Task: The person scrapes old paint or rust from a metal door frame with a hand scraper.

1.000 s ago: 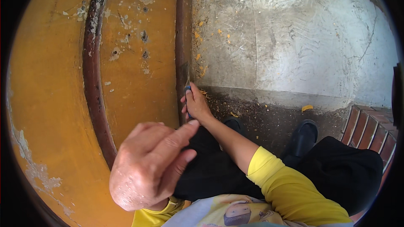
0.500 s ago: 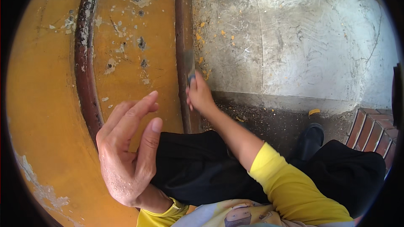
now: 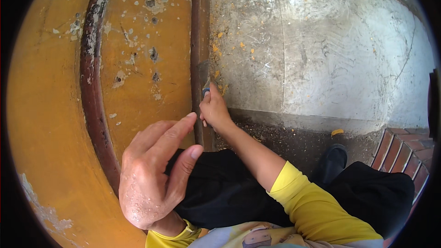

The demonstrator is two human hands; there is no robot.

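right hand (image 3: 215, 110) fingers clamped on scraper (image 3: 205, 76); left hand (image 3: 154, 170) fingers apart, empty

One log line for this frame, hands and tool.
right hand: grips scraper, blade on dark trim strip | left hand: raised, empty, fingers loosely open | yellow wall: paint chipped

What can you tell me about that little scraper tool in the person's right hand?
The scraper has a flat, dull grey metal blade and a dark handle, mostly hidden inside the right hand. It points away from the person, its blade lying against the dark brown strip where the yellow painted wall meets the grey concrete floor.
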